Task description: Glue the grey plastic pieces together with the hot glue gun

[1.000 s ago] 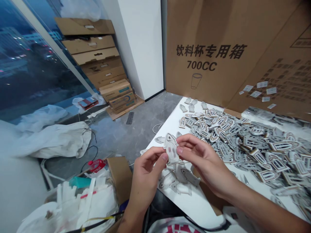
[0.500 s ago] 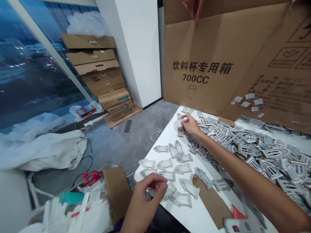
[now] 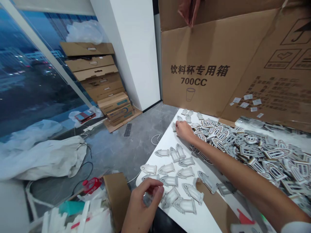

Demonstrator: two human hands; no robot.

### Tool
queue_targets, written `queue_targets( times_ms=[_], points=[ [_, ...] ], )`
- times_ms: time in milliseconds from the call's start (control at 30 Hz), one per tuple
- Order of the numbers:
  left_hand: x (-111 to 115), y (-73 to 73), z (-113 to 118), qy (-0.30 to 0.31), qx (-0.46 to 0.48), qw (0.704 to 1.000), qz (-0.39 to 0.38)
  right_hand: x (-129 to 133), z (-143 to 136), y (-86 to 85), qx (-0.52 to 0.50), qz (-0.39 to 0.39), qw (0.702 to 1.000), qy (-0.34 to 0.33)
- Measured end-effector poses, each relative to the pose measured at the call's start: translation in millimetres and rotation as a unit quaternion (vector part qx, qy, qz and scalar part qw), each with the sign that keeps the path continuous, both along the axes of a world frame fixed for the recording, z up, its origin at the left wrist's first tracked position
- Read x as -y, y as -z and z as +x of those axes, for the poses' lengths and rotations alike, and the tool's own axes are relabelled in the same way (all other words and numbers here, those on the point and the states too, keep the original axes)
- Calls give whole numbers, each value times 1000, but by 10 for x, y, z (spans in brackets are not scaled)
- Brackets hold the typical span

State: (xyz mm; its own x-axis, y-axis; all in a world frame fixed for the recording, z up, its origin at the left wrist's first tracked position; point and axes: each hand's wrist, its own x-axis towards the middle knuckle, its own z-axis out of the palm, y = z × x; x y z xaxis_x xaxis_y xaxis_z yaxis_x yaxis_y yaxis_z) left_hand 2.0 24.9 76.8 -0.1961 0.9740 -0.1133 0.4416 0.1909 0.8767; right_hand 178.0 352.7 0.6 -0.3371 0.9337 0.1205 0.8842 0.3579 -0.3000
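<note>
My right hand (image 3: 185, 131) reaches to the far left edge of the white table, fingers bent and closed at a small grey arched piece (image 3: 174, 127). The fingers partly cover that piece. Nearer to me, my left hand (image 3: 143, 205) hovers over the table's front edge with thumb and forefinger brought together in a loop. Whatever its fingertips may hold is too small to make out. Several grey arched window-shaped pieces (image 3: 186, 172) lie spread flat beside it. To the right of my right hand is a large heap of similar pieces (image 3: 243, 145), some white with brown edges.
A large cardboard box (image 3: 201, 48) stands behind the table (image 3: 155, 165). Under my right forearm lies a cardboard strip (image 3: 213, 204). At lower left, an open carton (image 3: 118, 197) adjoins white scraps and a red bottle (image 3: 92, 185). Stacked flat boxes (image 3: 97, 77) stand by the window.
My right hand has shifted slightly left and down, its fingers now over a spot by the table's edge; the brown-edged piece beneath it is now covered. My left hand has barely moved.
</note>
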Motion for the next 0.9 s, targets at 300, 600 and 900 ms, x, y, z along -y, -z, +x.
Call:
queue_targets(
  times_ms=[300, 600, 900],
  points=[
    [-49, 1, -9, 22, -2, 1000, 11, 198, 341, 130, 115, 82, 990, -27],
    [-73, 8, -6, 22, -21, 999, 33, 258, 670, 134, 160, 92, 982, -44],
    [-43, 9, -94, 32, -54, 996, 61, 307, 714, 40, 155, 105, 982, -19]
  ],
)
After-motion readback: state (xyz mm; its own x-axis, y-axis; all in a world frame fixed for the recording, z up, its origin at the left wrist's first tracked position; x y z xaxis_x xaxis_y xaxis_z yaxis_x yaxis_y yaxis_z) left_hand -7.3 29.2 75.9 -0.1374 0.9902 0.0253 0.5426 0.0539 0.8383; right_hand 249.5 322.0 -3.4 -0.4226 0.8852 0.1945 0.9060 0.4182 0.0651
